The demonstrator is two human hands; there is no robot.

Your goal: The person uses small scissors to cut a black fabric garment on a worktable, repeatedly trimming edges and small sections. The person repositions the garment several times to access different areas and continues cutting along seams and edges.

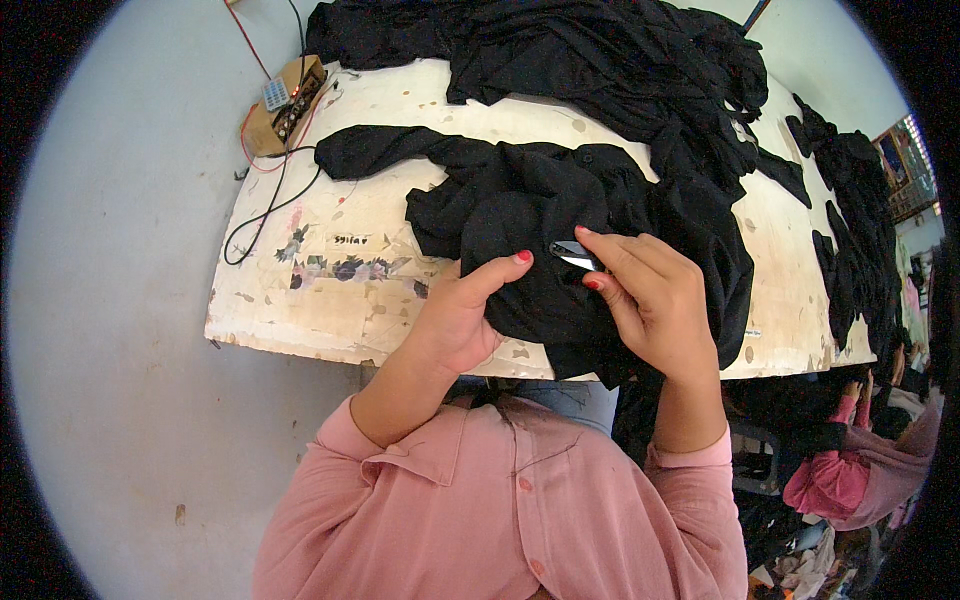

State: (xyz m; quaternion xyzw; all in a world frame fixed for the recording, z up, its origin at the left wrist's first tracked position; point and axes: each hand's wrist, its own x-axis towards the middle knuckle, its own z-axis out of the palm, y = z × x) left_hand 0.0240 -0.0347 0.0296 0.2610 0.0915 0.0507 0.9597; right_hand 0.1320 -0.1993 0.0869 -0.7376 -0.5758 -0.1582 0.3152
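Pink sleeves reach to the table point(300, 320). Left hand point(460, 315) pinches black cloth point(520, 215); right hand point(655, 300) is closed around small snips point(573, 254) touching the cloth.

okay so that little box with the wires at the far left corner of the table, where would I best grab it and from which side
Probably grip the box across its two long sides, coming down from above. It lies flat near the table edge with its long sides showing, and its top carries buttons and a small panel. Red and black wires trail off its near end, so avoid that end.
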